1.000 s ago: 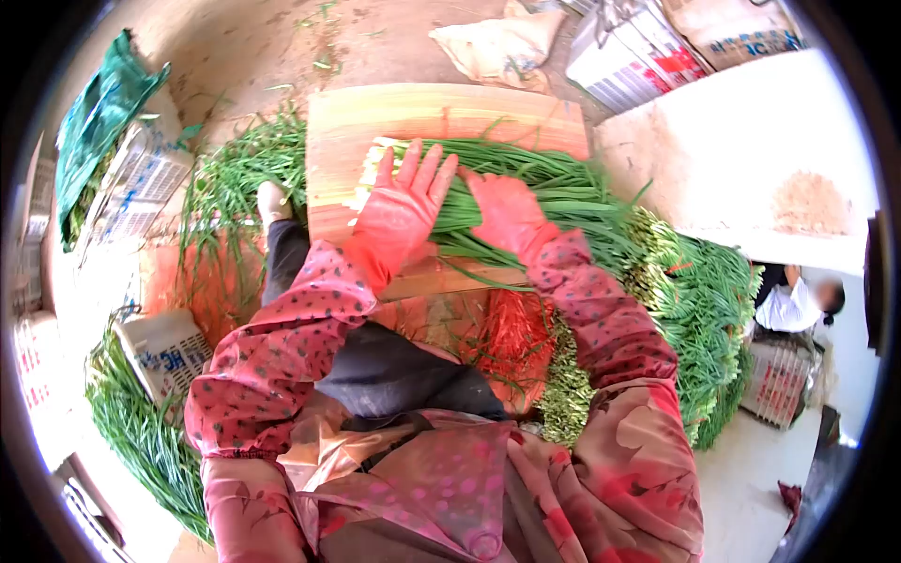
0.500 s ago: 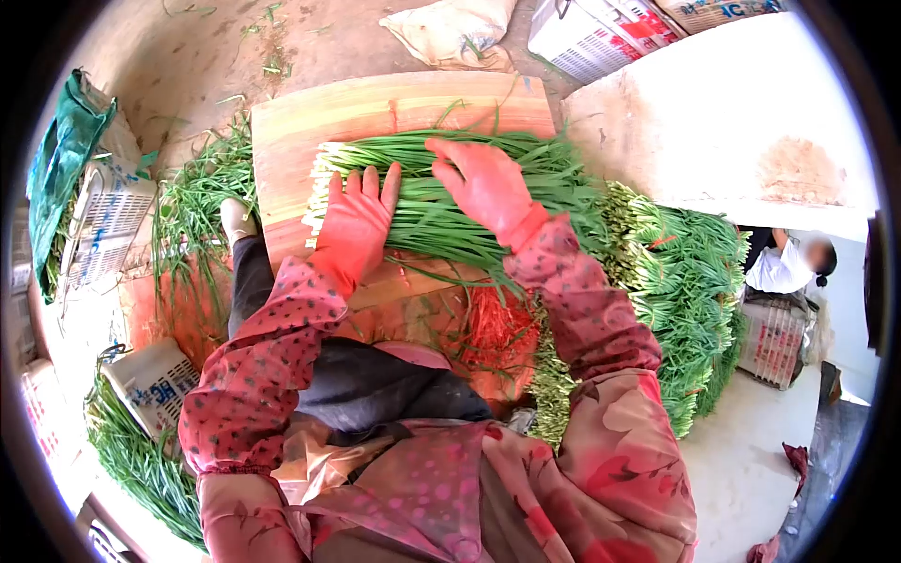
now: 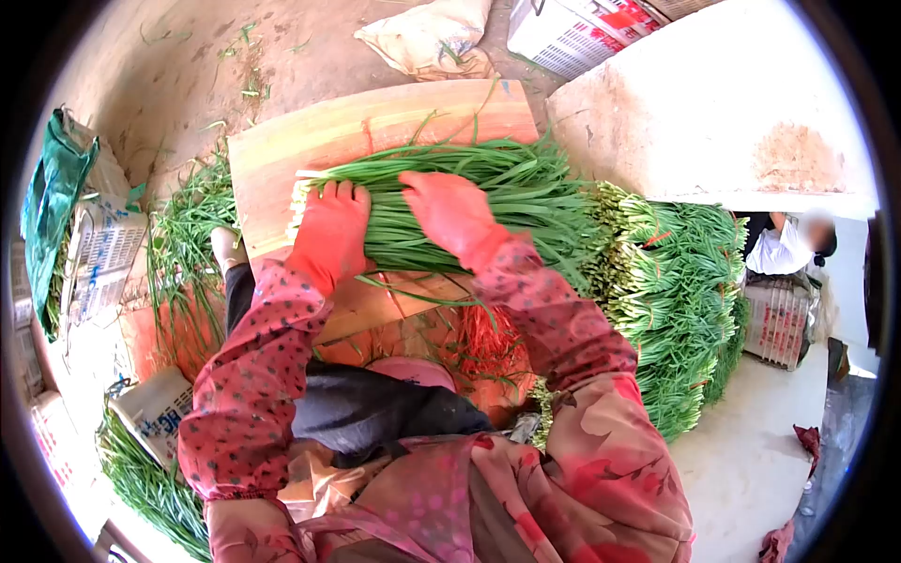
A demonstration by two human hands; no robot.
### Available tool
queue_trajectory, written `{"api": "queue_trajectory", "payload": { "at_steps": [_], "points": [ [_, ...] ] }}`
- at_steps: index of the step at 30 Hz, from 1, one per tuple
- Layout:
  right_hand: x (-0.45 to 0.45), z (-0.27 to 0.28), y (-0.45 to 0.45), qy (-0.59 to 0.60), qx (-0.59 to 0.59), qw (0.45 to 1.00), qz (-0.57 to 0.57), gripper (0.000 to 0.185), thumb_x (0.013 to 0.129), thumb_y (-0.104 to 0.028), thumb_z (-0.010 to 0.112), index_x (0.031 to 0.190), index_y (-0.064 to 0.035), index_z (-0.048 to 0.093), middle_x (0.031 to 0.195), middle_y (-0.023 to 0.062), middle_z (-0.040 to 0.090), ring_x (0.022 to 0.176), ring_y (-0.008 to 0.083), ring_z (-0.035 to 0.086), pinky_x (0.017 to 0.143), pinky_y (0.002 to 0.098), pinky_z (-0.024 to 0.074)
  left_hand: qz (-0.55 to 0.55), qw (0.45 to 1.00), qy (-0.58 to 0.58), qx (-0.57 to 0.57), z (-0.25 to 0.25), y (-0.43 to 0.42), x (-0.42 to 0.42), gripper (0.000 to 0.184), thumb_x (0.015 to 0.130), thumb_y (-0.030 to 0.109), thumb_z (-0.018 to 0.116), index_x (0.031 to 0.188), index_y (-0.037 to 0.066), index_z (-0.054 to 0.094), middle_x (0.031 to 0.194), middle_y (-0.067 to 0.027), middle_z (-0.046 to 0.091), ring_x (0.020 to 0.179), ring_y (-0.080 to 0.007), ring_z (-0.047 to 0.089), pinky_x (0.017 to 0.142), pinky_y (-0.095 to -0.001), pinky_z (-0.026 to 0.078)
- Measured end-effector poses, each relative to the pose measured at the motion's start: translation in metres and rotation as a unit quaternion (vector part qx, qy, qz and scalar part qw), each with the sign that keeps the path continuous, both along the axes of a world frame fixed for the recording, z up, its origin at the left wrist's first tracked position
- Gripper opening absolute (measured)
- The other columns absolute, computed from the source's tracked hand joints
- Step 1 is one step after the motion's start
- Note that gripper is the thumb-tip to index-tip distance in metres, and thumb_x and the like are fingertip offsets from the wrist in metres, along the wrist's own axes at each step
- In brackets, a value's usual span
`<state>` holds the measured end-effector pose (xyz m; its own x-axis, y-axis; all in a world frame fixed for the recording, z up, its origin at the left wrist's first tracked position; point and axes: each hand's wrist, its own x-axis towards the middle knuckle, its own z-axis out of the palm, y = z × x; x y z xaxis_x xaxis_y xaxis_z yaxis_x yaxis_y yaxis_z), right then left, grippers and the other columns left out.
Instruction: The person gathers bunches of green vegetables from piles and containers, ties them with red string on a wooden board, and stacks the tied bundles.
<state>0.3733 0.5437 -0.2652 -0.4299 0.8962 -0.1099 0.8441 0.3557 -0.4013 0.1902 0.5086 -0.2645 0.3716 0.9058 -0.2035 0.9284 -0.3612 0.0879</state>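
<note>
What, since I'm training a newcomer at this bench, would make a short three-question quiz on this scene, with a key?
1. Which gloved hand is nearer the pale ends of the greens being handled? A) left B) right C) both equally near
2. Fill in: those greens lie on a board that looks made of ____.
3. True or false: red ties show among the stacked bundles.

Key:
1. A, the left hand.
2. Wood.
3. True.
</note>
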Motion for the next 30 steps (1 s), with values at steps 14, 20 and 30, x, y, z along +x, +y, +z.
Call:
{"api": "queue_trajectory", "payload": {
  "at_steps": [14, 20, 30],
  "points": [
    [0.126, -0.06, 0.055, 0.292, -0.199, 0.869, -0.346, 0.027, 0.091, -0.017, 0.051, 0.108, 0.0015, 0.06, 0.087, 0.0129, 0.068, 0.064, 0.0234, 0.067, 0.058, 0.0315, 0.0531, 0.028, 0.999, -0.018, 0.013, -0.003, -0.01, 0.007, 0.089, 0.047, 0.03, 0.086, 0.119, -0.003, 0.044, 0.11, -0.0164, 0.054, 0.107, -0.0328, 0.052, 0.089, -0.0418, 0.046],
    [0.114, -0.057, 0.061, 0.018, -0.081, 0.956, -0.282, 0.033, 0.089, -0.033, 0.051, 0.116, -0.017, 0.061, 0.092, 0.0128, 0.069, 0.078, 0.0276, 0.068, 0.073, 0.0408, 0.0517, 0.035, 0.999, -0.018, -0.005, 0.0, -0.009, 0.008, 0.09, 0.047, 0.029, 0.087, 0.119, -0.002, 0.044, 0.107, -0.0164, 0.056, 0.106, -0.0333, 0.053, 0.088, -0.0419, 0.046],
    [0.015, 0.005, 0.056, -0.006, 0.165, 0.986, -0.015, 0.024, 0.09, -0.027, 0.053, 0.107, -0.0168, 0.065, 0.093, 0.0129, 0.067, 0.088, 0.0331, 0.063, 0.076, 0.0433, 0.0501, 0.027, 0.999, -0.008, 0.037, -0.014, -0.011, 0.004, 0.082, 0.052, 0.029, 0.082, 0.118, -0.003, 0.046, 0.103, -0.0156, 0.058, 0.099, -0.0299, 0.056, 0.082, -0.0414, 0.047]
  ]
}}
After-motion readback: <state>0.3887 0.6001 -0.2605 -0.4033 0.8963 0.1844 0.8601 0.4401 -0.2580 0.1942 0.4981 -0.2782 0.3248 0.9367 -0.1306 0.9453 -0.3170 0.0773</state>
